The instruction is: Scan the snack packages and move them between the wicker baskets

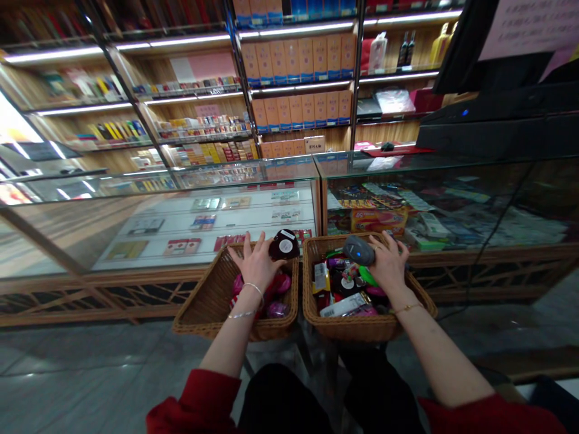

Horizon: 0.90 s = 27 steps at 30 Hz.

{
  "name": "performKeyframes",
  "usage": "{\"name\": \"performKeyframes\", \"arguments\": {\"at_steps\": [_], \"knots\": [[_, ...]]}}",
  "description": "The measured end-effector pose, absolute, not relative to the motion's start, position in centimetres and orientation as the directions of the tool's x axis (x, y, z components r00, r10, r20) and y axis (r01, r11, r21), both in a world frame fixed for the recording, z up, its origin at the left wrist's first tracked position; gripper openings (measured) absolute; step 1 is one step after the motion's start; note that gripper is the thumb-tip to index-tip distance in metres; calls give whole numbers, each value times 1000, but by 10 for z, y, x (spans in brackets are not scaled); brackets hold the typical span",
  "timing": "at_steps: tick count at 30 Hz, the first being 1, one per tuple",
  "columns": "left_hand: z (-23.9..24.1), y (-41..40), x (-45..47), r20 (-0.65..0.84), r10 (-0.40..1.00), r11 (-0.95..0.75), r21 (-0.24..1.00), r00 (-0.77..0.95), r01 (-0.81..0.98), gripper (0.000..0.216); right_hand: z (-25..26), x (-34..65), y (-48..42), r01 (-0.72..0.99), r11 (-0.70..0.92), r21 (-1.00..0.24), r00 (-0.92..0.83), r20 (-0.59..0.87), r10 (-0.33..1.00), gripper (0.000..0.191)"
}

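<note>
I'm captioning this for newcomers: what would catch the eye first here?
Two wicker baskets sit before a glass display counter. The left hand holds a dark round pack with a white label over the left basket of pink items; the right hand holds a grey scanner over the crammed right basket.

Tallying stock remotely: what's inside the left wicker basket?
Pink and magenta round packets lie in the left basket; the left hand, holding a black item, covers whatever is beneath.

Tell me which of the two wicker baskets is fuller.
The right wicker basket, beneath the right hand: mixed goods fill it, whereas the left wicker basket is half bare.
</note>
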State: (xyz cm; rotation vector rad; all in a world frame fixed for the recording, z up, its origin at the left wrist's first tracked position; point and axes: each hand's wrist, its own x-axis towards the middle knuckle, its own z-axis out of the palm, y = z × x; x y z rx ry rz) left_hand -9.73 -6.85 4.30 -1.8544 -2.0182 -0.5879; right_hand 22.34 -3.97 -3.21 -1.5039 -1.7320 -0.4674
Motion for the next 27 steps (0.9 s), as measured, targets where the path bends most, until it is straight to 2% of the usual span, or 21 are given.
{"name": "performKeyframes", "arguments": {"at_steps": [13, 19, 23, 27], "knots": [[27, -96, -128, 456, 874, 144, 90, -169, 985, 60, -36, 226, -39, 957, 229, -178, -16, 756, 654, 27], [19, -106, -133, 368, 917, 137, 76, -156, 988, 65, -38, 229, -38, 961, 226, -160, -27, 757, 653, 28], [18, -107, -134, 262, 952, 140, 80, -156, 987, 83, -40, 230, -37, 963, 225, -149, -34, 761, 648, 27], [17, -105, -131, 258, 955, 138, 62, -149, 989, 97, -43, 232, -36, 960, 239, -145, -41, 771, 635, 25]]}}
